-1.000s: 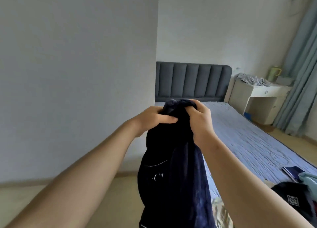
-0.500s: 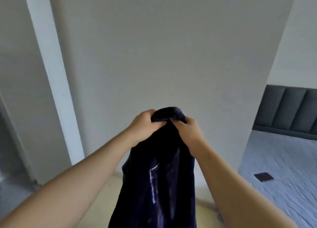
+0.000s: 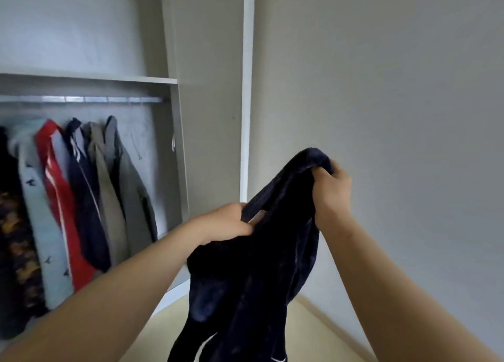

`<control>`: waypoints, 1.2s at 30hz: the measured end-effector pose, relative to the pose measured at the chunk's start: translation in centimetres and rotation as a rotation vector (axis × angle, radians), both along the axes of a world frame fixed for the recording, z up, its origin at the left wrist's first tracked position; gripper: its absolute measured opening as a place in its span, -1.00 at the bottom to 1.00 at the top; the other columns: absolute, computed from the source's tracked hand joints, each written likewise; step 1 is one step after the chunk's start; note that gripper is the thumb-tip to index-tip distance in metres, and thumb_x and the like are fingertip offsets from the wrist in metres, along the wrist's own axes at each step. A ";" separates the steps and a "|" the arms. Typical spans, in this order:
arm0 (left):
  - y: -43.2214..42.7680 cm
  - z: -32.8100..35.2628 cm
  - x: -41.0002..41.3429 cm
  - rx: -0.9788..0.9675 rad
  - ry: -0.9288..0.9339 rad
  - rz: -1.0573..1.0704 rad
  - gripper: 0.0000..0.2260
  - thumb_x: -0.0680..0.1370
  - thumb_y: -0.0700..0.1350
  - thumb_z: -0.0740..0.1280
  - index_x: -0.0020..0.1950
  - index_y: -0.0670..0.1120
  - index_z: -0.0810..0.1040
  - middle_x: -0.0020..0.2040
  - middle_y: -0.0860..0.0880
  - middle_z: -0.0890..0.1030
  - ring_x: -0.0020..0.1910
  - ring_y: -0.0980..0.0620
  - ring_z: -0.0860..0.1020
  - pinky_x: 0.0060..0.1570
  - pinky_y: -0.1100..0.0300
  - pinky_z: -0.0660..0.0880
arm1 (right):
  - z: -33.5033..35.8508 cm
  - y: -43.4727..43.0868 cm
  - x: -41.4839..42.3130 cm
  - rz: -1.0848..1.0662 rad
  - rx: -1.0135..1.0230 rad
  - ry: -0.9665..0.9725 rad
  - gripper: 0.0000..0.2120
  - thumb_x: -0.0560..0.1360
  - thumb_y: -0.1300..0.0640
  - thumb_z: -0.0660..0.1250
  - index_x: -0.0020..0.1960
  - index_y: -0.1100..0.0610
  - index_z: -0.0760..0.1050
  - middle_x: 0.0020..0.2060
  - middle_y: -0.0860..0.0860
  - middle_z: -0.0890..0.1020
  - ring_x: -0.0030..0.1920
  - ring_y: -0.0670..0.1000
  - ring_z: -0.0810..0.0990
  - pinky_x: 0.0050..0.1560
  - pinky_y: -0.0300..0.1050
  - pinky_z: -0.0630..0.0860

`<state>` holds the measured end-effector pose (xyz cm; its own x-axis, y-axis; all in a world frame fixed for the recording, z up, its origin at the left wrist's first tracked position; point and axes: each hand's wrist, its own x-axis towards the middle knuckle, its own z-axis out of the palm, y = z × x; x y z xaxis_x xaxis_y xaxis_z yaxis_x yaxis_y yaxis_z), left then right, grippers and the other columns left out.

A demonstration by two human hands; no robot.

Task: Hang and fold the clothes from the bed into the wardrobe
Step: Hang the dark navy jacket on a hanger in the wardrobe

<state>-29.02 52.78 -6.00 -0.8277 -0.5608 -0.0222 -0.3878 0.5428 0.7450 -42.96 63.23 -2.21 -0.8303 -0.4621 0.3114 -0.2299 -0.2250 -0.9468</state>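
From the head camera, both hands are gripping the dark navy garment [image 3: 253,274] in front of the open wardrobe [image 3: 174,132], the right hand [image 3: 331,190] bunching its top up high, the left hand [image 3: 226,221] clutching an edge lower, beside the hanging clothes [image 3: 81,198]

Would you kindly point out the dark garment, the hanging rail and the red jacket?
dark garment [image 3: 253,280]: head view, on its draped middle.
hanging rail [image 3: 81,99]: head view, on the metal bar's middle.
red jacket [image 3: 77,258]: head view, on its lower front panel.

A plain grey wall [image 3: 409,89] stands above a pale yellow floor [image 3: 313,334].
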 end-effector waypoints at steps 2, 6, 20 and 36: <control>-3.0 -1.2 2.1 -0.134 -0.093 0.145 -0.85 0.45 -0.23 0.29 -0.05 -0.02 0.51 -0.23 0.04 0.54 -0.21 0.06 0.51 -0.22 0.25 0.37 | -0.3 -3.0 1.2 0.070 -0.003 -0.018 -0.83 0.46 0.29 0.13 -0.26 0.15 0.43 -0.28 0.06 0.47 -0.23 0.01 0.44 -0.18 -0.11 0.41; -8.2 -3.5 6.1 -0.278 -0.251 0.460 -0.91 0.48 -0.17 0.24 -0.14 0.02 0.46 -0.09 -0.04 0.57 -0.05 -0.06 0.56 -0.12 0.16 0.44 | -1.0 -7.7 2.5 0.125 0.001 -0.069 -0.83 0.48 0.29 0.12 -0.18 0.13 0.44 -0.29 0.03 0.45 -0.25 -0.02 0.41 -0.27 -0.18 0.37; -21.7 0.3 6.3 0.660 0.898 1.274 -0.69 0.60 -0.22 0.11 0.35 -0.18 0.34 0.11 -0.18 0.52 -0.23 -0.09 0.45 -0.13 -0.06 0.43 | -1.0 -24.6 -2.9 0.489 0.152 -0.123 -0.85 0.46 0.28 0.22 -0.25 0.14 0.48 -0.30 0.10 0.52 -0.24 0.09 0.50 -0.19 -0.10 0.47; -33.2 3.1 9.5 0.732 1.505 1.333 -0.66 0.61 -0.14 0.14 0.37 -0.16 0.41 0.29 -0.10 0.49 0.27 -0.07 0.46 0.23 0.13 0.42 | -7.3 -43.3 2.4 0.716 0.432 -0.070 -0.80 0.41 0.49 0.11 -0.16 0.22 0.34 -0.38 0.10 0.39 -0.42 0.02 0.35 -0.42 -0.19 0.26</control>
